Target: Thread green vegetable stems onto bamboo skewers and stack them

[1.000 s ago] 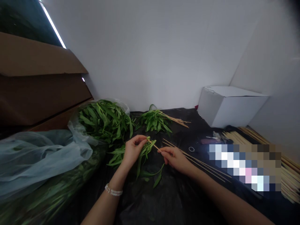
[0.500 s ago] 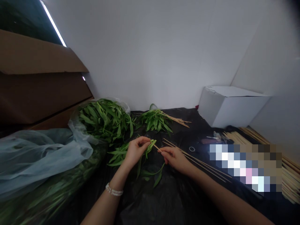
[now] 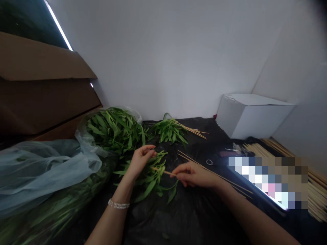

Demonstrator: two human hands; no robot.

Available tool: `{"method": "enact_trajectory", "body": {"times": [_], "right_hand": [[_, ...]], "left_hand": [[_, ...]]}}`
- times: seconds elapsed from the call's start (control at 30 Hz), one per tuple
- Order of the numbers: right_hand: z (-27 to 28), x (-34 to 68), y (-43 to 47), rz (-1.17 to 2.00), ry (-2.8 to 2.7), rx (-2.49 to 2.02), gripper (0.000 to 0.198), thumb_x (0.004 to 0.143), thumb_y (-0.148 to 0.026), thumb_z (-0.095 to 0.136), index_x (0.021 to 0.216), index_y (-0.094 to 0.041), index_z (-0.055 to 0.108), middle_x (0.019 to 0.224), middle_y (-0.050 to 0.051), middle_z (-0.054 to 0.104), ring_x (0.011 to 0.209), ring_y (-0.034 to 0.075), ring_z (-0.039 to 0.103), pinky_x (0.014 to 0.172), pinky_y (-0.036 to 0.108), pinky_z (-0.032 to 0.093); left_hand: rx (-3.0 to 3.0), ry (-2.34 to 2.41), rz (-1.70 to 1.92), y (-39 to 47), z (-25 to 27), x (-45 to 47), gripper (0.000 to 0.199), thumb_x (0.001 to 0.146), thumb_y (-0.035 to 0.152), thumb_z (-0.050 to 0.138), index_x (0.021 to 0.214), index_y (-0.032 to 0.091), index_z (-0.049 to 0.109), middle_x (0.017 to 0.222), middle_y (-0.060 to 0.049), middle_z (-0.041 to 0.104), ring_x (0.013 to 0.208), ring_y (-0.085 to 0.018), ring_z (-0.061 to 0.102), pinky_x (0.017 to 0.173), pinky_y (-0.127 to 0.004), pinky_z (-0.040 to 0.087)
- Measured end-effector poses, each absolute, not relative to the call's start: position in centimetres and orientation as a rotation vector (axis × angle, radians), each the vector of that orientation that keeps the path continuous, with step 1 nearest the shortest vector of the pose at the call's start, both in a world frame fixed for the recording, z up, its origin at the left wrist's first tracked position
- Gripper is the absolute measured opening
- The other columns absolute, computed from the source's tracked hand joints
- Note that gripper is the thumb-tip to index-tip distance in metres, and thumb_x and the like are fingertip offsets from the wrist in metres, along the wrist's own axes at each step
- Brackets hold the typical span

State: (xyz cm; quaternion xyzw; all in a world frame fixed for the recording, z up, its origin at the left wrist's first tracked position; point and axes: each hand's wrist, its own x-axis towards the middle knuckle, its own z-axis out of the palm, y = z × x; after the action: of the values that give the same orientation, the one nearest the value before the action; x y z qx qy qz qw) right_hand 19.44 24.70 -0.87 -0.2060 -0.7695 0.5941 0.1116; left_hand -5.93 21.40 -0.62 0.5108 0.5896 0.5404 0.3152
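My right hand (image 3: 191,173) is closed on a thin wooden skewer (image 3: 168,173), gripped between thumb and fingertips and pointing left. Folded green leaves and stems (image 3: 159,173) are on its far end, hanging down over the black sheet. My left hand (image 3: 141,160) hovers above a loose pile of leafy stems (image 3: 122,173), thumb and forefinger slightly apart, with nothing visible between them. Several bare skewers (image 3: 214,170) lie on the sheet beyond my right hand. Farther back rests a bundle of leaf-loaded skewers (image 3: 170,131), its sticks pointing right.
A clear bag of greens (image 3: 114,129) and a translucent plastic bag (image 3: 51,173) stand at left, by a cardboard box (image 3: 46,105). At right are a white box (image 3: 252,114), a hair tie or ring (image 3: 209,162), a lit, pixelated screen and stacked sticks (image 3: 316,197).
My left hand has let go of the greens at the skewer tip and moved left. My right hand has lowered slightly with the skewer, and more leaf now hangs from it.
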Motion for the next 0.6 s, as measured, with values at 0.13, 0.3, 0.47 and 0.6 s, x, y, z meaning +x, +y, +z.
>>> {"method": "enact_trajectory", "body": {"times": [0.13,0.3,0.47,0.6], "right_hand": [[-1.7,19.0,24.0,1.819,-2.425,-0.519,0.029,0.085,-0.031,0.059,0.108,-0.016,0.071,0.06,-0.003,0.056,0.048,0.007,0.046,0.045,0.015,0.035],[-2.8,18.6,23.9,1.796,-2.449,-0.499,0.028,0.084,-0.03,0.061,0.106,-0.017,0.072,0.061,-0.003,0.057,0.053,0.008,0.049,0.048,0.016,0.036],[-2.5,18.7,24.0,1.758,-2.456,-0.481,0.026,0.084,-0.027,0.061,0.105,-0.017,0.072,0.062,-0.003,0.058,0.055,0.008,0.05,0.051,0.017,0.036],[-2.5,18.6,23.8,1.744,-2.465,-0.501,0.026,0.084,-0.027,0.06,0.105,-0.018,0.072,0.062,-0.003,0.059,0.055,0.009,0.052,0.051,0.017,0.037]], "left_hand": [[1.743,1.785,1.14,21.5,-1.9,-5.0,0.019,0.074,0.035,0.068,0.083,0.02,0.075,0.08,-0.005,0.075,0.072,-0.02,0.067,0.069,-0.03,0.049],[2.026,1.993,0.929,21.4,-2.3,-4.3,0.017,0.077,0.031,0.068,0.091,0.023,0.074,0.084,-0.004,0.074,0.076,-0.021,0.065,0.07,-0.031,0.046],[2.08,2.063,0.896,21.5,-2.4,-4.5,0.021,0.079,0.034,0.067,0.096,0.022,0.072,0.09,-0.005,0.073,0.084,-0.023,0.063,0.079,-0.035,0.047],[2.283,2.065,0.893,21.8,-3.1,-4.4,0.03,0.09,0.031,0.054,0.116,0.024,0.066,0.121,-0.008,0.065,0.113,-0.025,0.054,0.097,-0.039,0.04]]}}
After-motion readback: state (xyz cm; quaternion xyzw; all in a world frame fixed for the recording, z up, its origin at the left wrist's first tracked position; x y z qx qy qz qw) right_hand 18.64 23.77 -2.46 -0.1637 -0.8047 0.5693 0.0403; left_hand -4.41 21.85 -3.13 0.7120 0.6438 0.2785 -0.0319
